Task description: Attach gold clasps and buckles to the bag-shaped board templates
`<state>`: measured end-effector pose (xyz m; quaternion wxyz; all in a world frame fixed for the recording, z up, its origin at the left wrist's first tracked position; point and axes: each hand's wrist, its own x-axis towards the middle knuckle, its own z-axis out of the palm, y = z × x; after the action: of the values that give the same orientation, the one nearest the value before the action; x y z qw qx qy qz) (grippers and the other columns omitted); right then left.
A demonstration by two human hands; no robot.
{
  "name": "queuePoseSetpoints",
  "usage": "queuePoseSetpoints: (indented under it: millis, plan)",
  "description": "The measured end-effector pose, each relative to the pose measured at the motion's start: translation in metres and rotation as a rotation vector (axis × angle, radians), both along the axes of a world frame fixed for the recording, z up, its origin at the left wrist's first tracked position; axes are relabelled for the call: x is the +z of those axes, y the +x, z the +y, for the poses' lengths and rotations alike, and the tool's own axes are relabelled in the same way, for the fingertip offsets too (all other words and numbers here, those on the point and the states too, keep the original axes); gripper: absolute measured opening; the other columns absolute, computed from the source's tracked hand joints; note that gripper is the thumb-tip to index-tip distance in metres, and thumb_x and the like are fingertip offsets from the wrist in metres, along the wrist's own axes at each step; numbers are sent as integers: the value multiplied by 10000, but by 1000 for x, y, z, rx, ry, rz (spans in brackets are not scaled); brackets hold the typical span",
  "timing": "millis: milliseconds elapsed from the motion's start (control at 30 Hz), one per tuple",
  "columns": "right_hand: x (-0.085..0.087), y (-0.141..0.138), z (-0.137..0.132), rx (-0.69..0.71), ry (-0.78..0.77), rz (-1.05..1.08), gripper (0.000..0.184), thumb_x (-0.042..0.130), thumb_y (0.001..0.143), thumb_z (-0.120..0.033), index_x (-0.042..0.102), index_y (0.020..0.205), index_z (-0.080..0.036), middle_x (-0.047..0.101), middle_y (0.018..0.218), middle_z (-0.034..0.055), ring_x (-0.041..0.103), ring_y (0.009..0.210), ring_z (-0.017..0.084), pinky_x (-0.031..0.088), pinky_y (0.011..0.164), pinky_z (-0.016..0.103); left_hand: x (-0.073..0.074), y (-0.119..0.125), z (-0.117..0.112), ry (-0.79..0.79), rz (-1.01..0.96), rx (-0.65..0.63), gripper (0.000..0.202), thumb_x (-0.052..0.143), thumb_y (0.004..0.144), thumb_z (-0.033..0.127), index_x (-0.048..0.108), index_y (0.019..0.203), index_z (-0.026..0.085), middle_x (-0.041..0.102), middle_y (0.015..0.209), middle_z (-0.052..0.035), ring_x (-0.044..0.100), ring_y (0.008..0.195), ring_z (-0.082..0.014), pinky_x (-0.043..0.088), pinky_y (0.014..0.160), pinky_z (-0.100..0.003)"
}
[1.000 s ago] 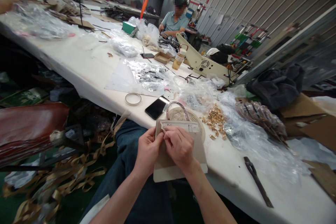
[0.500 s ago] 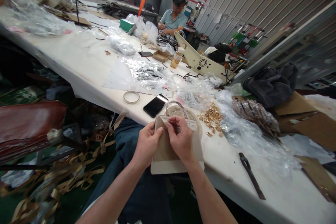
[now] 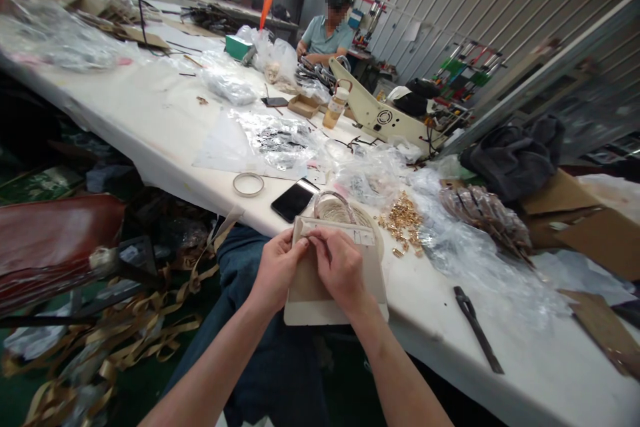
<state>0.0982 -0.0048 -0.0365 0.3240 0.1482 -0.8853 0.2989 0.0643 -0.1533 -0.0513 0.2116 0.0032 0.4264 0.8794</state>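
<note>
A beige board with a marked paper strip along its top lies at the table's near edge, over my lap. My left hand grips the board's upper left corner, fingers curled. My right hand rests on the board with its fingers pinched together near the top edge, touching the left thumb; what it pinches is too small to make out. Just beyond the board sit a wound coil of cord and a pile of small gold metal fittings.
A black phone and a tape ring lie left of the board. A dark tool lies to the right. Clear plastic bags cover much of the white table. Another person sits at the far end. Gold ribbon scraps litter the floor.
The view has shifted slightly. My right hand's fingers have worked along the board's top edge beside the left thumb; both hands stay on the board.
</note>
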Motion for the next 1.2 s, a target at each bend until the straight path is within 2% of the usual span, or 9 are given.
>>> queuePoseSetpoints:
  millis: [167, 300, 433, 533, 600, 700, 800, 967, 1200]
  plan:
    - [2, 6, -2, 17, -50, -46, 229, 500, 1199, -149, 697, 1274, -239, 756, 1176, 70, 732, 1109, 281, 589, 1005, 433, -1, -3, -3, -9, -9, -13, 499, 994, 783, 441, 836, 1137, 127, 834, 1051, -115, 780, 866, -236, 601, 750, -241]
    - [17, 13, 6, 64, -100, -129, 212, 530, 1196, -215, 724, 1276, -248, 769, 1189, 71, 744, 1113, 288, 613, 1002, 438, 0, -7, -3, -88, -19, -13, 589, 996, 794, 579, 822, 1125, 123, 834, 997, -120, 790, 822, -256, 623, 706, -268]
    - [31, 17, 48, -221, -178, -44, 215, 639, 1169, -387, 746, 1281, -238, 753, 1272, 104, 711, 1207, 336, 582, 1101, 521, 4, -12, -3, -130, -30, -47, 661, 1004, 761, 584, 806, 1195, 128, 834, 939, -110, 793, 738, -274, 648, 657, -315]
    - [28, 12, 95, -427, -143, -110, 512, 670, 1093, -650, 775, 1284, -186, 707, 1343, 177, 647, 1295, 415, 509, 1173, 631, 6, -13, -4, -132, -7, -71, 669, 1003, 759, 563, 786, 1218, 126, 835, 929, -109, 794, 713, -279, 660, 642, -329]
    - [22, 8, 120, -393, -133, -284, 649, 635, 1048, -782, 813, 1222, -182, 705, 1336, 192, 639, 1303, 427, 495, 1187, 633, 8, -12, -4, -121, 19, -83, 668, 999, 772, 558, 774, 1229, 126, 836, 933, -110, 795, 712, -273, 658, 637, -318]
    - [15, 4, 138, -250, -187, -449, 630, 645, 1038, -800, 845, 1156, -214, 711, 1354, 156, 631, 1337, 388, 483, 1211, 553, 11, -9, -4, -112, 57, -106, 686, 993, 800, 553, 759, 1283, 125, 842, 967, -117, 797, 722, -264, 650, 634, -301]
    - [17, 7, 138, -176, -304, -444, 541, 748, 1021, -734, 846, 1141, -215, 722, 1352, 125, 659, 1287, 362, 516, 1144, 474, 11, -8, -4, -93, 81, -138, 688, 993, 819, 530, 754, 1323, 128, 846, 1029, -126, 808, 769, -266, 661, 674, -303]
    - [19, 14, 135, -85, -546, -591, 569, 859, 976, -696, 843, 1241, -193, 793, 1120, 85, 726, 993, 308, 566, 847, 367, 6, -10, -7, -63, 88, -174, 664, 982, 850, 516, 759, 1353, 142, 845, 1109, -133, 822, 865, -276, 674, 757, -313]
    - [20, 21, 126, -106, -667, -483, 530, 959, 938, -634, 861, 1214, -193, 803, 1140, 97, 753, 1010, 303, 617, 855, 340, 7, -11, -8, -66, 89, -183, 683, 980, 862, 507, 759, 1398, 147, 844, 1132, -133, 816, 900, -267, 660, 795, -299]
